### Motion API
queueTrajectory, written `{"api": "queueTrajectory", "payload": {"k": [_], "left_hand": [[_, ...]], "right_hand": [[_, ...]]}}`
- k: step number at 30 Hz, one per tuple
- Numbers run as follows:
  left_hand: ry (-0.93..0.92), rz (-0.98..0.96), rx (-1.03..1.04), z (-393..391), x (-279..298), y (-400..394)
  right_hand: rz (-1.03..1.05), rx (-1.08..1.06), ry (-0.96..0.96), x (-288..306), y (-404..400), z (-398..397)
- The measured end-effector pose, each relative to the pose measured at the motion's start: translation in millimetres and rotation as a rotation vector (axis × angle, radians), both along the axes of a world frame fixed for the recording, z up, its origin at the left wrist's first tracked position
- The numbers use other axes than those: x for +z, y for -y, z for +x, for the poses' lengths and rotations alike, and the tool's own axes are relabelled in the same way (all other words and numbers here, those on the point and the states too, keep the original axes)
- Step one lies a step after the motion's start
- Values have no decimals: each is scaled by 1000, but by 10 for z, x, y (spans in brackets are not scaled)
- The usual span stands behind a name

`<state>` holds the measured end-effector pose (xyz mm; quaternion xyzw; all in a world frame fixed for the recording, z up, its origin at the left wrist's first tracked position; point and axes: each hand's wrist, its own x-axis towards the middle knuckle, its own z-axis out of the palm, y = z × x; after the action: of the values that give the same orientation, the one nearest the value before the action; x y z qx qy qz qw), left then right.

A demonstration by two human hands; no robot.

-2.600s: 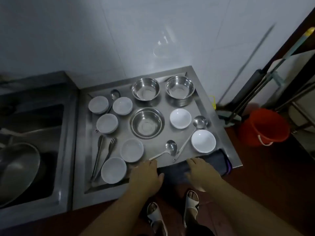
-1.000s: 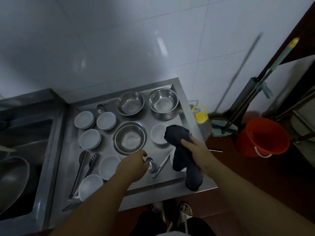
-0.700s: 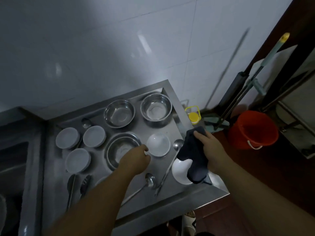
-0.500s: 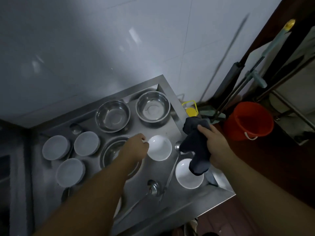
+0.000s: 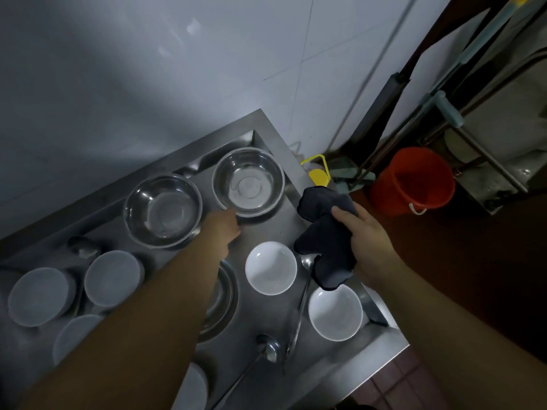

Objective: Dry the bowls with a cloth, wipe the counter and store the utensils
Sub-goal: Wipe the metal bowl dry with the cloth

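A dark cloth is gripped by curled right hand fingers above the counter's right edge. The steel bowl in the far right corner is met at its near rim by the left hand; its finger state cannot be told.

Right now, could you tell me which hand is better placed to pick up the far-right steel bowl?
Left: the left hand reaches the steel bowl's near rim; the right hand grips the cloth.

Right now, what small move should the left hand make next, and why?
Probably grip the near rim of the steel bowl and lift it. The left hand is at that rim, and the right hand already holds the dark cloth ready for drying.
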<state>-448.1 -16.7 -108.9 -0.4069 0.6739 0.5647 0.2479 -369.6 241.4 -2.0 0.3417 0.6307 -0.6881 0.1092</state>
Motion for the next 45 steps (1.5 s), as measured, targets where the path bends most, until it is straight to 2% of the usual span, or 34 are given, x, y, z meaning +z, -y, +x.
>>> {"api": "queueTrajectory", "payload": {"k": [5, 9, 13, 20, 24, 28, 32, 35, 40, 45], "left_hand": [[37, 211, 219, -5, -65, -37], [-53, 193, 241, -21, 98, -83], [-106, 250, 339, 127, 398, -32], [-170, 379, 338, 876, 938, 97], [-238, 341, 366, 1355, 1344, 67], [-295, 366, 385, 1891, 1863, -125], [-378, 389, 375, 2359, 2342, -419], [-456, 330, 268, 2655, 2621, -598], [-583, 252, 193, 3005, 2922, -767], [-700, 269, 221, 3024, 3116, -788]], "right_hand": [[-12, -23, 13, 0, 13, 82], [22, 50, -6, 117, -22, 134], [94, 203, -95, 285, -37, 165], [166, 481, -281, 725, -39, 236], [210, 717, -374, 1127, 13, 352], [392, 1089, -525, 1534, 43, 560], [582, 1383, -838, 1877, 102, 732], [653, 1530, -983, 2011, 139, 845], [750, 1567, -1125, 2102, 174, 923], [1033, 1477, -1171, 2105, 316, 918]]}}
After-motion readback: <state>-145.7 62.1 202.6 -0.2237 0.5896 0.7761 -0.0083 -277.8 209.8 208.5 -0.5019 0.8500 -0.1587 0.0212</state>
